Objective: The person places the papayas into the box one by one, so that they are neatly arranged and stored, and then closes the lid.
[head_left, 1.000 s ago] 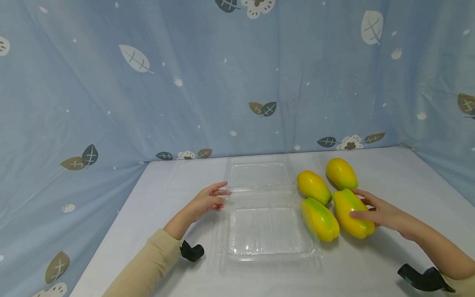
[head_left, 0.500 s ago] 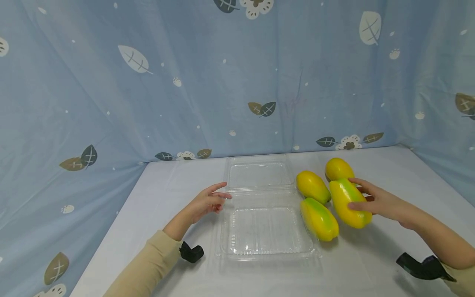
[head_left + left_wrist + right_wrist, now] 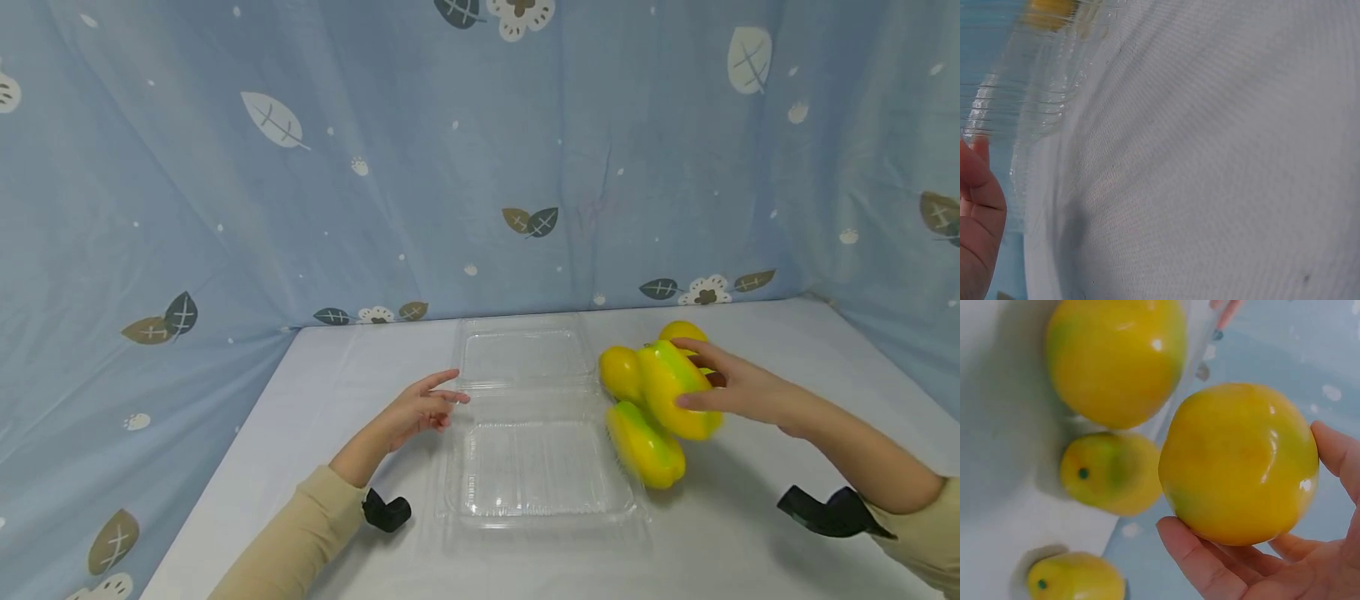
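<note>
My right hand [image 3: 738, 387] grips a yellow papaya [image 3: 671, 396] with a green streak, thumb on its near side and fingers on the far side. In the right wrist view the same papaya [image 3: 1241, 465] is raised above the table. It overlaps two other papayas in the head view, a front one [image 3: 647, 454] and a middle one [image 3: 619, 372]; a further papaya [image 3: 681, 331] is partly hidden behind. A clear plastic clamshell box [image 3: 536, 467] lies unfolded at the centre. My left hand [image 3: 412, 412] holds nothing, its fingertips right at the box's left edge near the hinge.
The box's lid [image 3: 528, 354] lies flat toward the back of the white-covered table [image 3: 337, 358]. A blue leaf-print curtain [image 3: 420, 167] rises behind the table's back edge. Black wrist mounts [image 3: 387, 510] hang at both forearms.
My right hand has lifted the papaya off the table and carried it up and left, over the other papayas. The left hand has stayed beside the box.
</note>
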{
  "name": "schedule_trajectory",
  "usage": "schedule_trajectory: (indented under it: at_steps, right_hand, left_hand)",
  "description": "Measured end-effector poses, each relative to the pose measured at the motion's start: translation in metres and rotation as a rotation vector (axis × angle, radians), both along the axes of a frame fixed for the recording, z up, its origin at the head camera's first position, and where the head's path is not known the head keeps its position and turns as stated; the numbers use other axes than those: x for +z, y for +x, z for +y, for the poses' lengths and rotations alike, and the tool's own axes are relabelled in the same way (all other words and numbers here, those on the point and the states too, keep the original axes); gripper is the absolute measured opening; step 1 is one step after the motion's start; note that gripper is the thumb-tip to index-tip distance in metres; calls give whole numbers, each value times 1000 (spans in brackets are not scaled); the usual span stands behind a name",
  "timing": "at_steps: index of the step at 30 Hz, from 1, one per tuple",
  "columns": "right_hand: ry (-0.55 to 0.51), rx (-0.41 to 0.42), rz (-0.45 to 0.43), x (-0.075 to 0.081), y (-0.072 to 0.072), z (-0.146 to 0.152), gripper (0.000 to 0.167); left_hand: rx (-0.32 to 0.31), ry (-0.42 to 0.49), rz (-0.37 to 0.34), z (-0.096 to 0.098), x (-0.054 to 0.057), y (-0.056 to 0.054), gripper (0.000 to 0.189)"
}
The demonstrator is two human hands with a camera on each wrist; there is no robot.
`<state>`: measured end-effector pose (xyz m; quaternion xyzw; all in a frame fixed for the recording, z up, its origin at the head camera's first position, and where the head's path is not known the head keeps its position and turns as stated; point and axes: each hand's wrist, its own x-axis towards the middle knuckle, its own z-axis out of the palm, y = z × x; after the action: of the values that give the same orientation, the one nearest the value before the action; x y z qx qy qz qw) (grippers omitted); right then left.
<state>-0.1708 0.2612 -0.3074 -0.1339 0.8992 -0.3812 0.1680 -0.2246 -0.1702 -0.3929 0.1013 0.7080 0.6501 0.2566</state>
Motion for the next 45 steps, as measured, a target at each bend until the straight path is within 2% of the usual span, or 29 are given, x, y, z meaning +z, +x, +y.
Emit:
schedule_trajectory:
  at_steps: [16,29,36,45]
  right_hand:
    - [-35,115,49,17,-8,-54,84]
    - [-20,202,106,16,-19,-96,79]
    - [52,241,132,17,-22,-114,77]
    - [33,319,106,14,-27,-140,74]
  left_hand:
    - [-6,15,-20,-1,-1,0,66]
    - [-5,22,-22,-3,-3,-1,68]
    - [-10,33,-25,-3,-3,-1,67]
    - [2,20,-42,-3,-3,-1,65]
